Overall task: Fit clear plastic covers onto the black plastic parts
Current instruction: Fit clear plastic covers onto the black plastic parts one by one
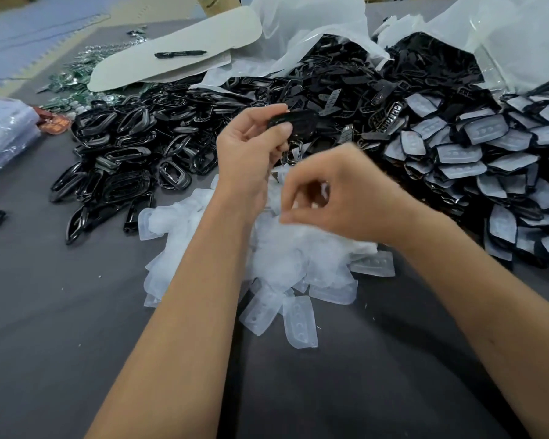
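Observation:
My left hand (251,153) holds a black plastic part (295,122) up between thumb and fingers, above the middle of the table. My right hand (327,198) hovers blurred just over a heap of clear plastic covers (267,264), with its thumb and forefinger pinched together. Whether a cover sits between those fingers is lost in the blur. A large mound of bare black parts (330,77) lies behind my hands.
Black ring frames (124,153) are piled at the left. Black parts with clear covers on them (476,160) are stacked at the right. White plastic bags (298,23) stand at the back, next to a pale card (178,58) with a black pen (180,54).

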Action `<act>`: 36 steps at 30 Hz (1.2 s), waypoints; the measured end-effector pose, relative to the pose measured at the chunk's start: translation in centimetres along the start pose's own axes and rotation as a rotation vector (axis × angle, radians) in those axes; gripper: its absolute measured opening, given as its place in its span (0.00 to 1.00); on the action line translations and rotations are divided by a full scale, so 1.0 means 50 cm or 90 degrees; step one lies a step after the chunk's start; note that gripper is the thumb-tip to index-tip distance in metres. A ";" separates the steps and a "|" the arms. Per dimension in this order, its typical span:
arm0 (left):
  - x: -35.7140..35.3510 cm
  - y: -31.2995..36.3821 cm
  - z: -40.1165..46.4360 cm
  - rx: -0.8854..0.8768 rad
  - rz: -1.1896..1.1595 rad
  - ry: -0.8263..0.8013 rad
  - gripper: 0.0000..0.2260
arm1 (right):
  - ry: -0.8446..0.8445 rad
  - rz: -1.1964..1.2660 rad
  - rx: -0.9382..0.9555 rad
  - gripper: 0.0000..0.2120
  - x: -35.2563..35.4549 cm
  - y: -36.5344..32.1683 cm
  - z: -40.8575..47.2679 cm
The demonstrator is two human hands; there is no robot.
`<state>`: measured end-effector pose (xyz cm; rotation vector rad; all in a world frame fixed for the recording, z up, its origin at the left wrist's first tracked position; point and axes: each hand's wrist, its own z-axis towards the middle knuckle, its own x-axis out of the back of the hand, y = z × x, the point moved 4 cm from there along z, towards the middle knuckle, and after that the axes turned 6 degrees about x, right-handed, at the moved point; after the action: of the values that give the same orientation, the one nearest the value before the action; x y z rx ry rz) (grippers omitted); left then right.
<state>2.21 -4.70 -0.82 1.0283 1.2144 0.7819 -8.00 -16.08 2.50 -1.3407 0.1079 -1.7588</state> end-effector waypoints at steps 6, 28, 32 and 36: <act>0.024 0.015 0.013 0.045 -0.090 -0.036 0.11 | -0.308 -0.005 0.046 0.14 -0.095 -0.092 0.001; -0.025 -0.031 -0.012 0.010 0.194 -0.012 0.09 | 0.374 0.322 -0.215 0.01 0.031 0.138 -0.063; -0.028 -0.035 -0.013 0.003 0.213 -0.016 0.09 | 0.408 0.249 -0.201 0.04 0.028 0.132 -0.060; -0.030 -0.036 -0.017 -0.006 0.211 -0.027 0.08 | 0.439 0.229 -0.194 0.03 0.028 0.130 -0.061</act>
<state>1.01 -6.54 -1.97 1.2497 1.0148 1.0151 -6.66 -22.22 -1.26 -0.7850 0.9684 -1.8546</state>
